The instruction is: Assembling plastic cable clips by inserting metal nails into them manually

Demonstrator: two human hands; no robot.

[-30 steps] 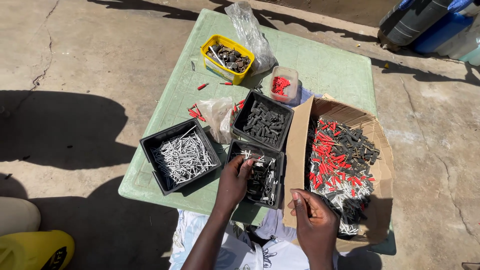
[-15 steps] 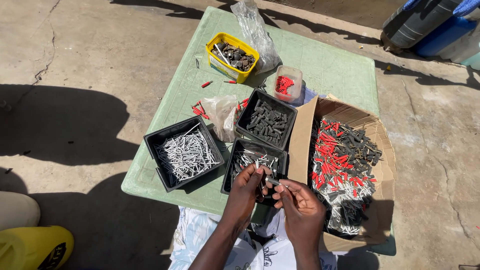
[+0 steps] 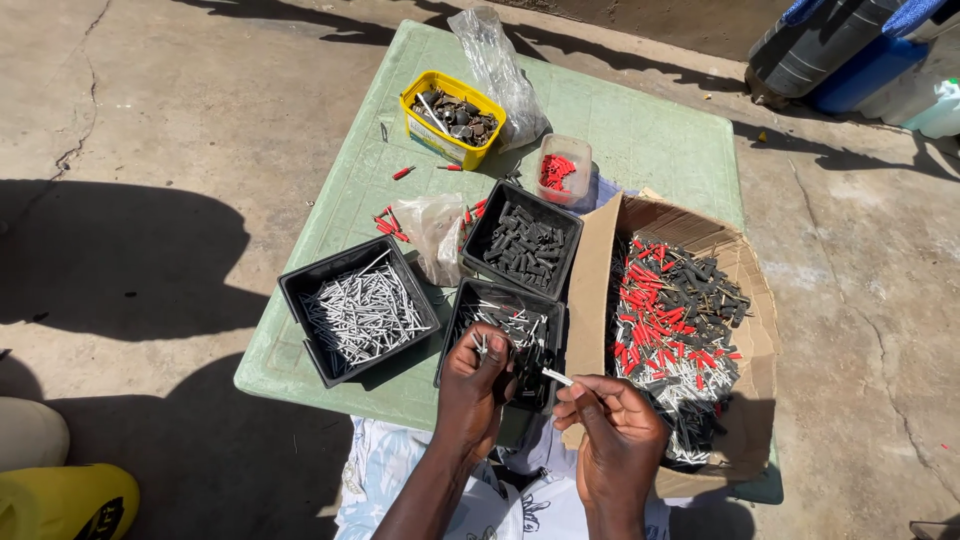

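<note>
Since a moment ago your hands have drawn slightly apart, and a thin silver metal pin (image 3: 557,377) now shows between them. Your right hand (image 3: 618,440) pinches the near end of that pin between thumb and forefinger, closed on it. Your left hand (image 3: 477,385) is curled shut around a small bunch of silver pins (image 3: 481,344), their tips poking up above your fingers. Both hands hover at the near edge of the middle black tray (image 3: 455,330), which holds mixed silver and dark parts. Left of that tray sits another black tray of silver pins (image 3: 360,312); behind it, a black tray of dark sleeves (image 3: 526,244). Right of the middle tray, touching it, lies an open cardboard box (image 3: 590,270) heaped with red and black-handled pieces. Farther back from the middle tray on the green table (image 3: 650,130) stand a yellow tub (image 3: 453,118), a clear cup of red caps (image 3: 563,168) and a crumpled plastic bag (image 3: 498,60).
</note>
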